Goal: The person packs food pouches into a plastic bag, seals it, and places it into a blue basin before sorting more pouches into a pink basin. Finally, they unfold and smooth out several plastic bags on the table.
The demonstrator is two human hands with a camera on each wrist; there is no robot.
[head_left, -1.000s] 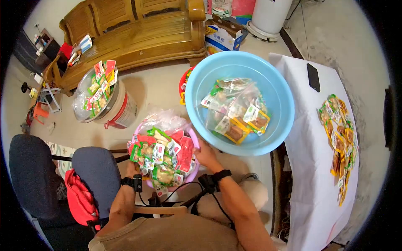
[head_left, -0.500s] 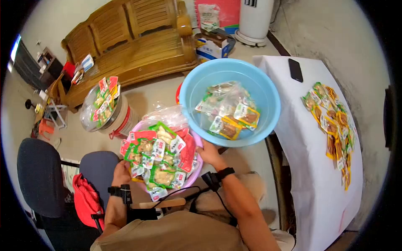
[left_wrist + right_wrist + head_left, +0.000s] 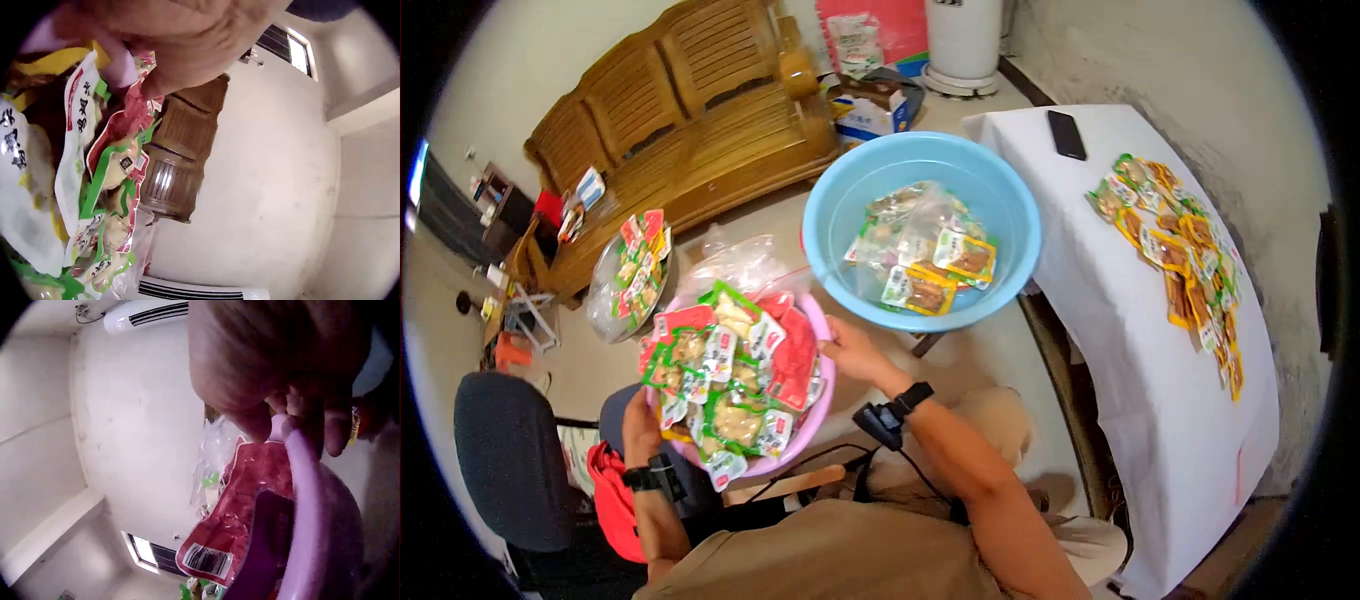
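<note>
A pink-purple plastic basin (image 3: 818,408) is heaped with sealed snack packets (image 3: 735,418), some green-edged, some red. My left hand (image 3: 638,432) grips its left rim; in the left wrist view that hand (image 3: 187,37) curls over the edge above the packets. On the opposite rim, my right hand (image 3: 855,350) holds on, with thumb and fingers pinching the lip (image 3: 306,506) in the right wrist view. A clear plastic bag (image 3: 745,265) hangs out at the basin's far side. Just beyond my right hand stands a larger blue basin (image 3: 825,215) with bagged packets (image 3: 925,290) inside.
At right, a white-covered table (image 3: 1090,260) bears a phone (image 3: 1067,135) and a spread of packets (image 3: 1190,260). Another bowl of packets (image 3: 640,270) stands at left. A dark chair (image 3: 510,460) with a red cloth (image 3: 610,500) is by my left arm; a wooden bench (image 3: 690,150) lies behind.
Both hands have carried the pink-purple basin leftward and raised it nearer the head camera. The head view has also turned, shifting the blue basin and table left in frame.
</note>
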